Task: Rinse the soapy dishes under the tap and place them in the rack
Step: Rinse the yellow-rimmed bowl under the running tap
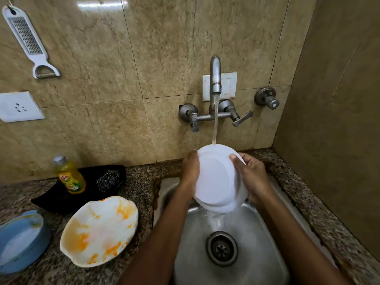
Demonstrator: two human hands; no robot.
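White plate held tilted over the sink between both hands, directly under the stream from the tap; water striking its top rim and running off the bottom edge toward the drain. Far to the left of the left hand, at the counter's edge: blue bowl, holding something pale that could be suds or water, cannot tell which. Nearer the left hand, on the granite counter: dirty plate, white, smeared with orange residue, touching nothing else. Behind it, further from the hands: black tray carrying a yellow dish soap bottle, upright, and a steel scrubber. Left hand curled round the white plate's left rim, fingers hidden behind it. Right hand gripping the right rim, thumb laid across the plate's face, fingers behind. Above the hands, on the tiled wall: two lever handles either side of the spout. High up and far left of the hands: white grater hanging on the wall, with a socket plate below it.
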